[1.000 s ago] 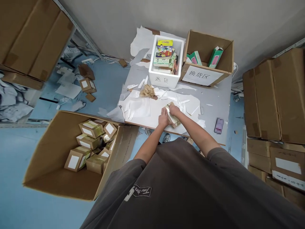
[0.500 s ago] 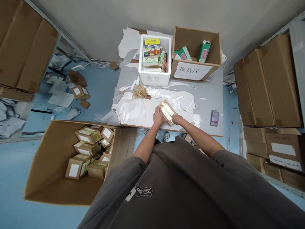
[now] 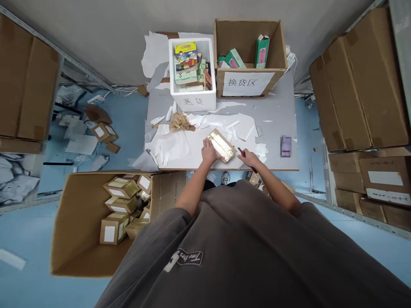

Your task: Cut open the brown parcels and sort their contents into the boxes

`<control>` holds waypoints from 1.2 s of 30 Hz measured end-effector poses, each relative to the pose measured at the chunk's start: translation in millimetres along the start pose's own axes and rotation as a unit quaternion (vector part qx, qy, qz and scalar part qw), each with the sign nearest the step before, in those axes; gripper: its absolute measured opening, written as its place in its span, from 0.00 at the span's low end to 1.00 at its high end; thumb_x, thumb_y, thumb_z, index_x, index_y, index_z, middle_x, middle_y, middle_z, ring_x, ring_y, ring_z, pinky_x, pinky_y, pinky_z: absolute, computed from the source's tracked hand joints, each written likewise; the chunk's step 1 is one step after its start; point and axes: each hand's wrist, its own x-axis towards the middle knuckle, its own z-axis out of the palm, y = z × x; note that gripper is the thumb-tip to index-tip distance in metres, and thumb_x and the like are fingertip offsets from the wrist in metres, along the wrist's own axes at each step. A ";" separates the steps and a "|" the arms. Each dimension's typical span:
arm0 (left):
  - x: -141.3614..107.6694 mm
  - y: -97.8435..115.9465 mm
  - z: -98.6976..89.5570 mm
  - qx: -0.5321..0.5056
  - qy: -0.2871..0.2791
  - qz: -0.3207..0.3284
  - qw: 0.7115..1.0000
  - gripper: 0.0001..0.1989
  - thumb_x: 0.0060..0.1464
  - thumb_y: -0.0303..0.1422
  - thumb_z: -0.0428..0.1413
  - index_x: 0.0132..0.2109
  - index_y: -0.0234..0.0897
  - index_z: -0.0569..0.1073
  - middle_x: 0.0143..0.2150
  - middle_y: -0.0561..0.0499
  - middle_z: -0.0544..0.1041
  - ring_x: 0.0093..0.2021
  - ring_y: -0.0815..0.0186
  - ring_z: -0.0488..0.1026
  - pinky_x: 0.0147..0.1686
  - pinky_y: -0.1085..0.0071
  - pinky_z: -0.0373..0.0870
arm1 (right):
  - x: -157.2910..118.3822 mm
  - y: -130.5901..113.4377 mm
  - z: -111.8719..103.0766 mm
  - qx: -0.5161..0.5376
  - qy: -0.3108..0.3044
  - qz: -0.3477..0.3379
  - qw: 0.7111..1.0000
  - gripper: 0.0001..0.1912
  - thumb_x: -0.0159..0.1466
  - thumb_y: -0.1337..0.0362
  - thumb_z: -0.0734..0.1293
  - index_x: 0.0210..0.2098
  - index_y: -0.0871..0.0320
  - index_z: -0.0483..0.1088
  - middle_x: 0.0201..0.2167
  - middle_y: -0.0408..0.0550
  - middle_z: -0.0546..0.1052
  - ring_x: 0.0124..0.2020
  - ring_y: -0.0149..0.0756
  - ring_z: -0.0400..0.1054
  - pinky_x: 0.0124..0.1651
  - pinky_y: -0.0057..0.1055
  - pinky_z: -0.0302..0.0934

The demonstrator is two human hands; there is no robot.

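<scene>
A small cardboard box (image 3: 221, 145) with shiny tape along its top lies tilted on the table near its front edge. My left hand (image 3: 208, 151) grips the box at its left side, fingers over the edge. Just off the right corner of the box, my right hand (image 3: 248, 159) is closed around a utility knife (image 3: 242, 152) with a red and black handle, its tip pointing up and left. The knife and the box are apart. Scraps of white paper (image 3: 173, 145) and a crumpled brown wad of tape (image 3: 180, 122) lie to the left.
At the table's back stand a white foam box (image 3: 192, 99) of small cartons and a labelled cardboard box (image 3: 272, 83) with green packages. A large open carton (image 3: 73, 222) of small boxes sits at lower left. A blurred purple item (image 3: 285, 146) lies at the table's right. Stacked cartons (image 3: 372, 90) flank the right.
My right hand has drawn away from the box to the right, and the knife in it now shows. My left hand keeps hold of the box. The whole view has shifted.
</scene>
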 end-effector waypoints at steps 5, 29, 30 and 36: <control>-19.2 8.0 3.9 0.034 -0.005 -0.064 0.997 0.70 0.50 0.65 0.67 0.83 0.34 0.42 0.83 0.27 0.46 0.83 0.35 0.39 0.76 0.42 0.56 | 38.2 -14.8 30.5 0.139 0.063 0.040 0.987 0.23 0.72 0.44 0.71 0.52 0.55 0.65 0.46 0.55 0.82 0.45 0.47 0.78 0.42 0.33 0.68; 4.0 4.5 -14.5 0.080 -0.052 0.139 0.986 0.39 0.52 0.32 0.73 0.69 0.38 0.71 0.83 0.37 0.55 0.82 0.40 0.52 0.78 0.43 0.52 | 42.3 -22.5 29.6 0.185 -0.101 -0.106 0.972 0.19 0.82 0.52 0.53 0.48 0.54 0.71 0.32 0.43 0.81 0.22 0.33 0.72 0.33 0.27 0.69; 6.0 5.3 -15.8 0.080 -0.054 0.142 0.985 0.40 0.50 0.32 0.74 0.69 0.36 0.71 0.82 0.36 0.57 0.81 0.40 0.53 0.78 0.46 0.54 | 39.6 -22.9 28.8 0.169 -0.110 -0.103 0.974 0.20 0.82 0.52 0.53 0.48 0.54 0.72 0.32 0.44 0.81 0.22 0.34 0.72 0.34 0.28 0.70; 10.0 8.8 -18.3 0.076 -0.068 0.127 0.987 0.48 0.48 0.32 0.76 0.73 0.29 0.66 0.79 0.28 0.61 0.81 0.40 0.54 0.75 0.58 0.59 | 44.7 -25.2 16.0 0.109 -0.153 -0.112 0.976 0.20 0.82 0.56 0.53 0.52 0.57 0.74 0.33 0.45 0.82 0.22 0.35 0.72 0.36 0.30 0.70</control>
